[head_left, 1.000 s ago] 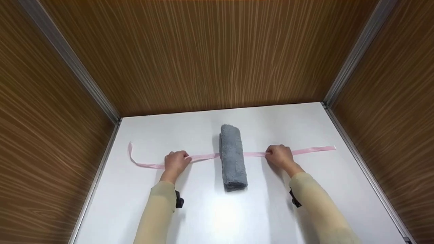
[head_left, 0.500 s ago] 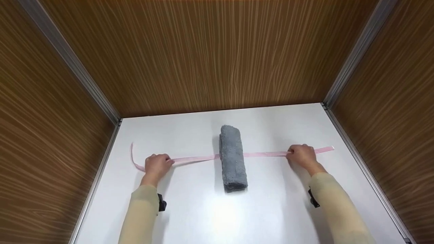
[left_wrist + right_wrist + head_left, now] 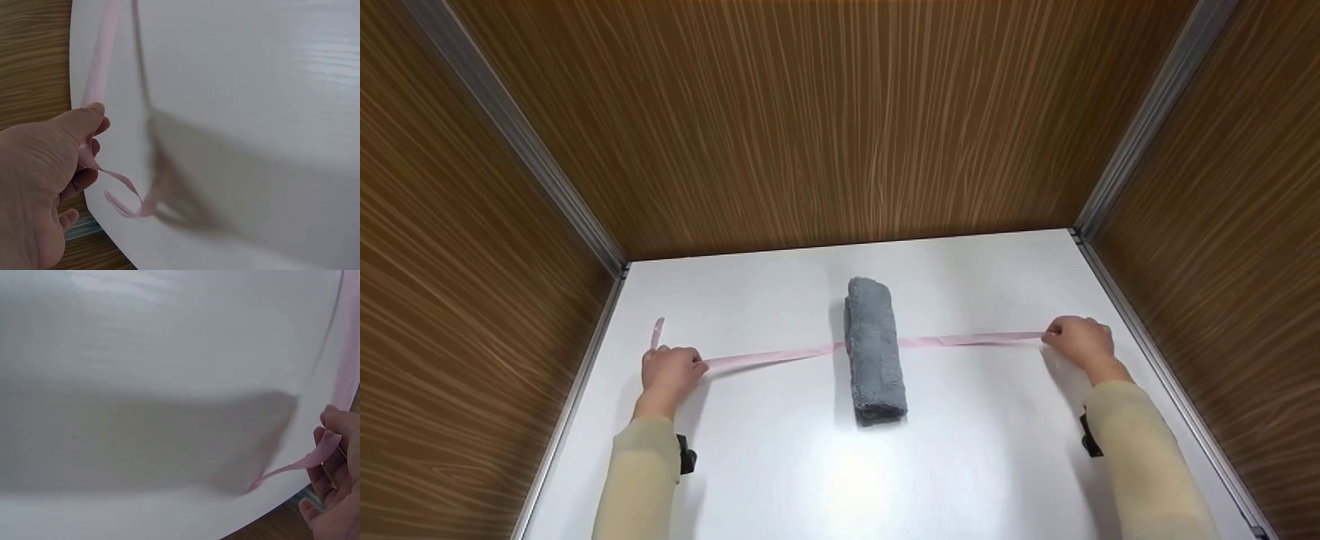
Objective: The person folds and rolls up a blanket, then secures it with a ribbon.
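you hold a pink ribbon by both ends
your left hand and right hand pinch it, far apart. it runs under the gray towel between them.

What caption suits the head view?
Two hands hold a pink ribbon under a rolled grey towel.
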Demonstrator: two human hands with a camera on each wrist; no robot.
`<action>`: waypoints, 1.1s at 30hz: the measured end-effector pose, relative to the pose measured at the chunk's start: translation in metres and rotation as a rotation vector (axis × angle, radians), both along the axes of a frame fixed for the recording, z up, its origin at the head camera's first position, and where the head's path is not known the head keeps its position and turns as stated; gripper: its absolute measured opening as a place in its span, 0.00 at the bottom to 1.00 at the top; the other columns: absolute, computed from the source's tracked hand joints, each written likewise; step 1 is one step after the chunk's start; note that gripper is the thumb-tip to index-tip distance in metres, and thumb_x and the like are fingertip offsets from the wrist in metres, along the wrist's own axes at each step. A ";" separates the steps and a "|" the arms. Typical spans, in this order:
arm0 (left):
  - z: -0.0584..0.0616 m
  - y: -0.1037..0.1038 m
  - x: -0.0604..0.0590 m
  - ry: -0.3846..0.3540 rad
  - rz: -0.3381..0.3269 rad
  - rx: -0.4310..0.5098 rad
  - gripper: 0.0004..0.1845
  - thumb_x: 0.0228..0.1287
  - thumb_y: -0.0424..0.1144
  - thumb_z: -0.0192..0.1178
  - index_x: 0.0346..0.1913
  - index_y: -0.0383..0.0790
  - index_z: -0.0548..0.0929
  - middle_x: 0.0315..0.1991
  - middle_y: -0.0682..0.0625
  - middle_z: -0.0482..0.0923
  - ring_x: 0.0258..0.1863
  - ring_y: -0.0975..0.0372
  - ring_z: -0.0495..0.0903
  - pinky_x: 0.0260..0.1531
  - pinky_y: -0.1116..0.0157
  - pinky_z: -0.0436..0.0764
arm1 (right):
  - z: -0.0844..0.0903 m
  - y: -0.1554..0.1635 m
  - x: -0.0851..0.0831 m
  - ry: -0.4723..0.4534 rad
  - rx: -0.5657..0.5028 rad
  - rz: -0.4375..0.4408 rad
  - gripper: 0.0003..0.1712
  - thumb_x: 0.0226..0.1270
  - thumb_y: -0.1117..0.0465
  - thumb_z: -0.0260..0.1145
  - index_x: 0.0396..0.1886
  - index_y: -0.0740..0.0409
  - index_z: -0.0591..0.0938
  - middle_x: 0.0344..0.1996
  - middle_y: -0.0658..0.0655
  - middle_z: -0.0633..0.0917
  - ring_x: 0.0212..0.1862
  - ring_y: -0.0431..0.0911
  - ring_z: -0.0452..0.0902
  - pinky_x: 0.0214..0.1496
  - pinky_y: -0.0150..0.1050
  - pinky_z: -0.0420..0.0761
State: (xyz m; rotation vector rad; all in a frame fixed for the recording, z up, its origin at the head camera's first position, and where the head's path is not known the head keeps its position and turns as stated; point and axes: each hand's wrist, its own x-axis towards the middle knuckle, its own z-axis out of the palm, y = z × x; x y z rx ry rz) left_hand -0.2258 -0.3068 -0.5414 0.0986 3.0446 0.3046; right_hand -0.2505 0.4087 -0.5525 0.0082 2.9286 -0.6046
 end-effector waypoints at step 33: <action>0.030 -0.037 0.003 -0.235 0.359 0.839 0.25 0.78 0.51 0.51 0.58 0.28 0.76 0.55 0.36 0.77 0.59 0.47 0.73 0.65 0.47 0.66 | 0.142 -0.115 -0.049 0.252 -1.250 -0.126 0.10 0.71 0.64 0.70 0.39 0.67 0.80 0.29 0.55 0.87 0.32 0.44 0.86 0.41 0.37 0.87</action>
